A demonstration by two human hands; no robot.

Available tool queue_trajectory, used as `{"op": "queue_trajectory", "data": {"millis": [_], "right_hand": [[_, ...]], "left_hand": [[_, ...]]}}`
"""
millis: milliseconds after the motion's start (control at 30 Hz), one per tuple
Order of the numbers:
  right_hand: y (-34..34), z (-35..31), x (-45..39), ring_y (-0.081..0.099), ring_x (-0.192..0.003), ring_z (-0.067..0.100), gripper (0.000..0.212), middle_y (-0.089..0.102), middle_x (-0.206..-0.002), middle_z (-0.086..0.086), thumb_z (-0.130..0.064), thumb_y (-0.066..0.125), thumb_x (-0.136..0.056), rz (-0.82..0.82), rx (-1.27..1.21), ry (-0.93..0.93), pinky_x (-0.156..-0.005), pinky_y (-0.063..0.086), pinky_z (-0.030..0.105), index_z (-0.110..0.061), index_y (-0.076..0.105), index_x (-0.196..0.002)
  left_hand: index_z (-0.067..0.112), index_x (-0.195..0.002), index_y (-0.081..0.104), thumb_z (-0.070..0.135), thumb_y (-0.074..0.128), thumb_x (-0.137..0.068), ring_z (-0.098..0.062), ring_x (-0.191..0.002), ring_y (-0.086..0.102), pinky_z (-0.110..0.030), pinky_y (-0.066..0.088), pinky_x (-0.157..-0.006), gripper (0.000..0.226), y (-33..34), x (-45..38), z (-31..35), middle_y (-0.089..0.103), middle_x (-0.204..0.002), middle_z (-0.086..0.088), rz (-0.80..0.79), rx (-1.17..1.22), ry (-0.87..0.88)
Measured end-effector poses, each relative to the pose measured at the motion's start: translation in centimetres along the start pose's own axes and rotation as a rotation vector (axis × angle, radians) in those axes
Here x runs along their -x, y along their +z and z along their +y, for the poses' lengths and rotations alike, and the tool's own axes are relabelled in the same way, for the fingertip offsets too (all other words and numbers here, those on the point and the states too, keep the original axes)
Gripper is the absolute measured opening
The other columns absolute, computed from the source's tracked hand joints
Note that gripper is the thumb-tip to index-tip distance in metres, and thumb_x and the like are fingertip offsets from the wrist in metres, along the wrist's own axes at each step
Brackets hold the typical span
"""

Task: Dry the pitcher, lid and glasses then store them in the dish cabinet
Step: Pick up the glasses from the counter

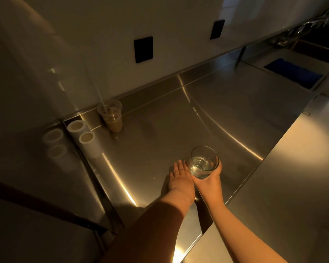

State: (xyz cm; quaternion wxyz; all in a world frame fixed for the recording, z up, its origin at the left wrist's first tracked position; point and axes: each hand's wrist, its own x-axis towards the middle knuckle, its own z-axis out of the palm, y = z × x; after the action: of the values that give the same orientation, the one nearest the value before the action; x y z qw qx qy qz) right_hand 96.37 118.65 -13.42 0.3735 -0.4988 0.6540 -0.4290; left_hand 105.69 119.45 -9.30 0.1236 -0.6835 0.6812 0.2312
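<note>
Dim, amber-toned light. Bright glare streaks cross the steel counter (207, 114) left of and beyond the held glass (204, 161) (itself fairly sharp). The left forearm lies in deep shadow. Edges bow from wide-angle distortion; the far sink area looks soft, perhaps blurred.

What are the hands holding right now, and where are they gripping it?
The right hand cups a clear glass from beneath, around its base. The left hand lies open beside it, holding nothing.

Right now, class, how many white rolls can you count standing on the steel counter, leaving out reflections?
2: the back roll and the front roll stand touching by the left wall, beside the iced drink cup. The wall mirrors both.
</note>
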Motion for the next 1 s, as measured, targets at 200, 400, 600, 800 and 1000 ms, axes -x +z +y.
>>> {"op": "queue_trajectory", "data": {"millis": [200,400,600,800,1000], "right_hand": [[-0.2,0.4,-0.6,0.053,-0.113,0.008,0.094,0.054,-0.125,-0.001,-0.026,0.090,-0.056,-0.040,-0.009,-0.057,-0.085,0.037,0.005,-0.016,0.036,-0.132],[-0.6,0.4,-0.8,0.060,-0.103,0.008,0.081,0.063,-0.113,-0.004,-0.034,0.089,-0.054,-0.059,0.004,-0.090,-0.088,0.047,0.025,-0.020,0.047,-0.121],[-0.9,0.3,-0.9,0.061,-0.099,0.002,0.078,0.064,-0.108,-0.011,-0.039,0.089,-0.051,-0.038,0.010,-0.084,-0.084,0.048,0.022,-0.027,0.049,-0.117],[-2.0,0.4,-1.2,0.059,-0.094,-0.009,0.078,0.063,-0.105,-0.017,-0.040,0.088,-0.049,-0.044,0.053,-0.092,-0.072,0.044,0.005,-0.031,0.048,-0.115],[-3.4,-1.0,-1.8,0.059,-0.094,-0.008,0.080,0.064,-0.106,-0.014,-0.032,0.090,-0.051,-0.045,0.065,-0.127,-0.073,0.043,0.003,-0.026,0.048,-0.118]], "left_hand": [[-0.001,-0.144,-0.016,0.012,0.046,-0.094,-0.032,-0.143,-0.013,-0.040,0.005,-0.118,0.081,0.0,-0.2,-0.1,-0.018,-0.155,-0.019,0.013,0.003,0.010],[-0.001,-0.145,-0.015,0.014,0.047,-0.094,-0.033,-0.143,-0.011,-0.040,0.005,-0.118,0.081,0.1,-0.3,-0.2,-0.016,-0.155,-0.019,0.006,0.015,0.024],[0.003,-0.149,-0.002,0.012,0.042,-0.095,-0.026,-0.145,-0.002,-0.035,0.008,-0.118,0.070,0.2,-0.9,-0.5,0.000,-0.158,-0.013,0.043,0.217,0.074],[0.009,-0.149,0.014,0.013,0.041,-0.094,-0.028,-0.140,0.023,-0.037,0.023,-0.115,0.061,0.3,-1.2,-0.5,0.022,-0.154,-0.012,0.064,0.437,0.108],[0.024,-0.144,0.033,0.023,0.037,-0.097,-0.028,-0.127,0.044,-0.042,0.035,-0.107,0.047,-0.3,-1.6,0.0,0.045,-0.141,-0.009,0.025,0.946,0.107]]}}
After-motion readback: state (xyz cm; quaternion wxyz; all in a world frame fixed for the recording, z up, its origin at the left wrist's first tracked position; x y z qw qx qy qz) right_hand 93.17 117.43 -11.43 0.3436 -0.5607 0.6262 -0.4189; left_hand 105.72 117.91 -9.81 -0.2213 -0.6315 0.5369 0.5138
